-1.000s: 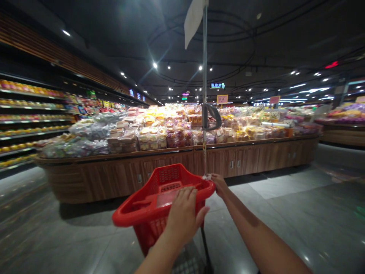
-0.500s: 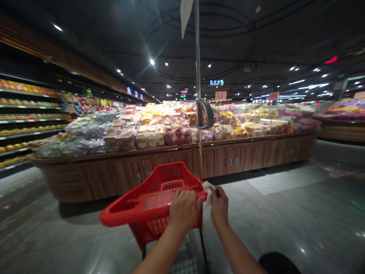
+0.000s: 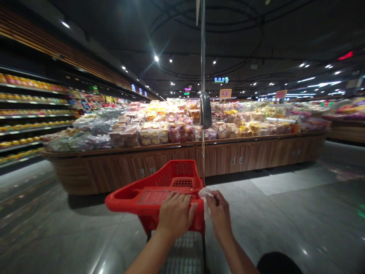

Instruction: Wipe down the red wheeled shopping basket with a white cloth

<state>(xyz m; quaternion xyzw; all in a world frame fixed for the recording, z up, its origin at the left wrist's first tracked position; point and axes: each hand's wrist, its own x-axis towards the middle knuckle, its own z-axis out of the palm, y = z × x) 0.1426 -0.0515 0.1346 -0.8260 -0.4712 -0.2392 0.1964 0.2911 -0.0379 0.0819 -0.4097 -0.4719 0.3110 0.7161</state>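
A red plastic shopping cart [image 3: 134, 198] stands in front of me on the grey floor. My left hand [image 3: 174, 214] is wrapped over the cart's rear rim. My right hand [image 3: 219, 214] is at the cart's right rear corner, fingers closed on a small white crumpled piece [image 3: 204, 193] at the foot of a tall metal pole [image 3: 202, 76]. The pole rises from that corner and carries a grey handle-shaped part [image 3: 205, 110] halfway up.
A long wooden display island [image 3: 216, 160] piled with bagged baked goods runs across ahead. Shelves of packaged goods [image 3: 31, 114] line the left wall. Another display [image 3: 345, 125] stands at the far right. Glossy grey floor [image 3: 299, 213] lies around the cart.
The cart has swung to point more straight ahead. My right hand came back from reaching at the pole's foot and now sits close beside my left hand, holding the white piece.
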